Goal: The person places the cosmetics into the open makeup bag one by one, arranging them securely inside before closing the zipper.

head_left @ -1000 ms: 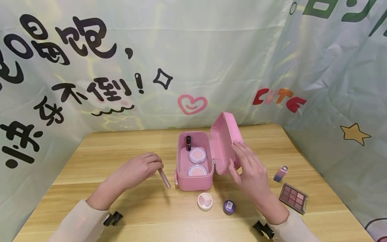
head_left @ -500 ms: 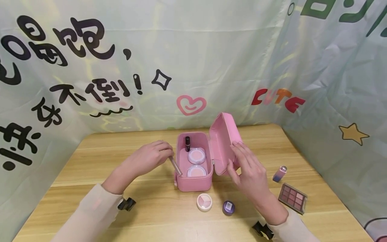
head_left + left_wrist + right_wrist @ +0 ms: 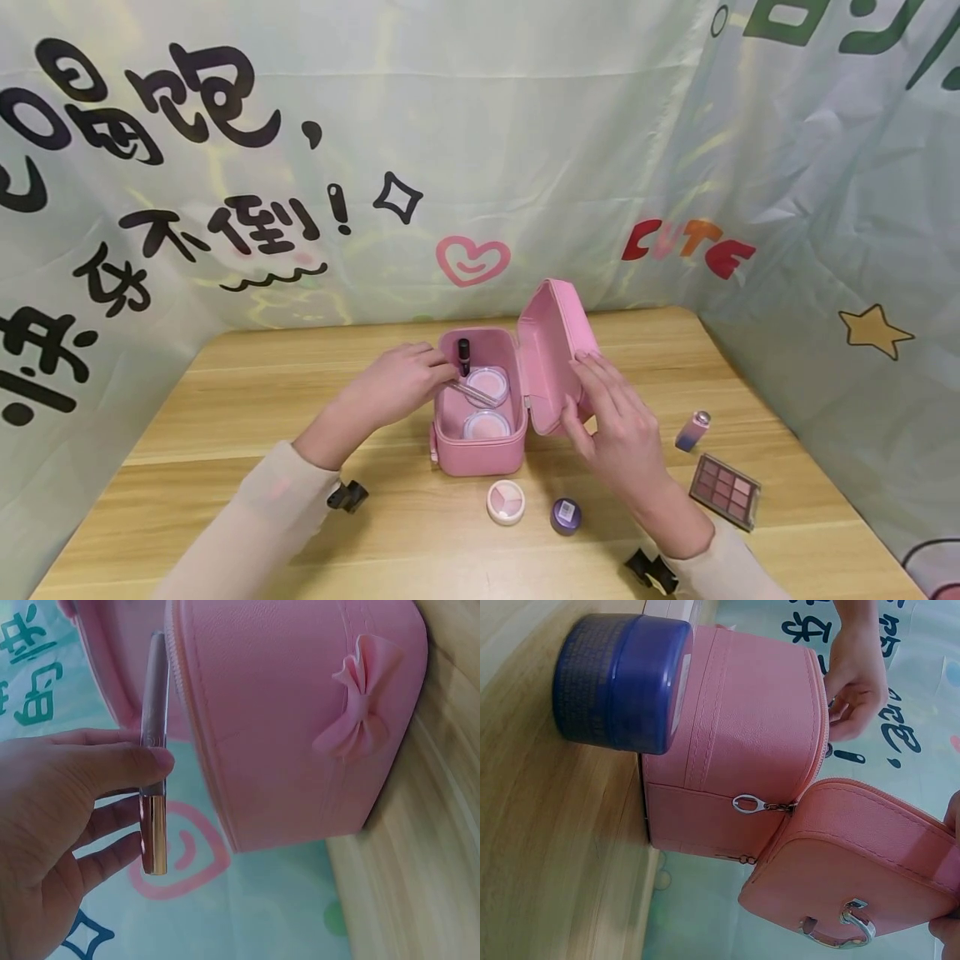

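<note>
My left hand (image 3: 408,379) pinches a slim lip gloss tube (image 3: 155,712) between thumb and fingers; it has a clear mauve barrel and a gold cap. In the head view the tube reaches over the left rim of an open pink makeup case (image 3: 480,458). Inside the case are two round compacts (image 3: 486,425) and an upright black tube (image 3: 464,357). My right hand (image 3: 622,417) holds the edge of the raised lid (image 3: 551,358), thumb toward its inner side. The right wrist view shows the lid's silver handle (image 3: 847,930) and fingertips at the lid's edge.
Before the case lie a three-tone round powder pot (image 3: 506,502) and a purple jar (image 3: 566,517). At the right are an eyeshadow palette (image 3: 725,492) and a pink-and-blue tube (image 3: 692,431). A printed curtain (image 3: 375,100) hangs behind the wooden table (image 3: 247,400).
My left hand has carried the lip gloss rightward and farther back, from beside the case to over its opening. The right hand keeps its hold on the lid.
</note>
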The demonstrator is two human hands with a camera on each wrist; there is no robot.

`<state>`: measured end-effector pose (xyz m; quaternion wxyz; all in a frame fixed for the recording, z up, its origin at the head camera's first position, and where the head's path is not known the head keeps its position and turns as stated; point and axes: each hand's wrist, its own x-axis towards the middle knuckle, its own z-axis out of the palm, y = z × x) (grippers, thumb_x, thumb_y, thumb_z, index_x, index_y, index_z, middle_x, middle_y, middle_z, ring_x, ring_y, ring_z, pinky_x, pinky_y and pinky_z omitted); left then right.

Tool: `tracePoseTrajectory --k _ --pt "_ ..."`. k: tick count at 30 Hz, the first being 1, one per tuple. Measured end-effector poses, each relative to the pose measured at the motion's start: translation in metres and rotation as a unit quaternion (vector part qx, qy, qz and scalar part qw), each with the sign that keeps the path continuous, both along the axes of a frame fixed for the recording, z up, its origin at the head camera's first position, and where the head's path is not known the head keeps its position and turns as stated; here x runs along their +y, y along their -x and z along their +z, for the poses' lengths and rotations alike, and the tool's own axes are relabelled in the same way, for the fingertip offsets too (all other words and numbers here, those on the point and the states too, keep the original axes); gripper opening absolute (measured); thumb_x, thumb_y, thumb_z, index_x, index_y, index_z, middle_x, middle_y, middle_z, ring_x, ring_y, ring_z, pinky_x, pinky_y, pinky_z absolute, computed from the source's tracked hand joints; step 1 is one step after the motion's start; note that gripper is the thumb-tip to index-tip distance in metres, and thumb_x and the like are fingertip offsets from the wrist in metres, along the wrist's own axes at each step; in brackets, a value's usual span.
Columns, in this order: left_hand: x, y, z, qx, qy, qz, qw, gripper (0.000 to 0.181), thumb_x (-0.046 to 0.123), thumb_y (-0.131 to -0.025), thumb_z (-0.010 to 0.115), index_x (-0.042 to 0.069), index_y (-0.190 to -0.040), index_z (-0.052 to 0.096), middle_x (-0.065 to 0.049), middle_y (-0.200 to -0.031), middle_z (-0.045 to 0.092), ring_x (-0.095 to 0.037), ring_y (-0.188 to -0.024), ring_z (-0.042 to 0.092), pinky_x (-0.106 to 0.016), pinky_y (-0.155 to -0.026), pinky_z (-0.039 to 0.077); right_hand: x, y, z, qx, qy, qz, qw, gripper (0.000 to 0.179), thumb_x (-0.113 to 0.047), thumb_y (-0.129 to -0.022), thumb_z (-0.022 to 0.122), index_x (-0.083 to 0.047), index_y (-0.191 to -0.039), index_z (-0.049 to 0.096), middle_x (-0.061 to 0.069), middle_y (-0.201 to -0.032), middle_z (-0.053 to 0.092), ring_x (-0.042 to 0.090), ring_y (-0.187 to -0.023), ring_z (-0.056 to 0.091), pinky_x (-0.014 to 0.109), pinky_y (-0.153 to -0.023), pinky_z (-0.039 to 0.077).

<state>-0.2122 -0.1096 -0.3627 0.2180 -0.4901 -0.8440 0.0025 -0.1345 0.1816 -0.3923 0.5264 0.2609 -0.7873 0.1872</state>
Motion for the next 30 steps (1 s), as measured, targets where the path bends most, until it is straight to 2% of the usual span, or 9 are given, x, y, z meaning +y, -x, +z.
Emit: tracePoseTrajectory --k 9,13,20,30 --pt "0.014 0.014 -0.009 0.0 0.016 -0.017 0.9997 0.01 0.005 -0.088 0.071 0.013 -0.094 0.073 0.0 -0.093 0.066 -0.017 -0.091 0.064 -0.029 -0.084 0.054 -0.001 0.0 0.0 0.002 0.001 -0.001 1.0 0.038 -0.024 -0.092 0.054 0.003 -0.116 0.067 0.016 -0.121 0.066 0.034 -0.111 0.063 0.045 -0.092 0.053" --pt "0.019 0.021 -0.013 -0.019 0.026 -0.025 0.9992 0.01 0.006 -0.09 0.069 0.014 -0.095 0.073 0.0 -0.095 0.067 -0.015 -0.092 0.063 -0.027 -0.085 0.054 -0.001 -0.001 0.0 0.0 0.003 -0.003 1.0 0.038 -0.024 -0.092 0.054 0.002 -0.117 0.067 0.015 -0.122 0.066 0.034 -0.111 0.063 0.045 -0.093 0.052" --pt "0.028 0.027 -0.018 -0.064 0.058 -0.031 0.9958 0.02 0.0 -0.086 0.07 0.013 -0.101 0.073 0.0 -0.098 0.067 -0.014 -0.093 0.062 -0.026 -0.083 0.054 0.0 -0.001 -0.001 -0.002 0.004 -0.005 1.0 0.039 -0.025 -0.093 0.053 0.002 -0.118 0.067 0.015 -0.123 0.066 0.034 -0.111 0.063 0.046 -0.091 0.053" --pt "0.038 0.033 -0.025 -0.088 0.104 -0.019 0.9905 0.015 0.004 -0.091 0.067 0.019 -0.087 0.067 0.006 -0.09 0.064 -0.01 -0.084 0.059 -0.023 -0.076 0.053 0.0 0.0 -0.001 0.0 0.003 -0.005 1.0 0.039 -0.025 -0.093 0.054 0.002 -0.118 0.066 0.015 -0.122 0.066 0.034 -0.111 0.063 0.047 -0.091 0.053"
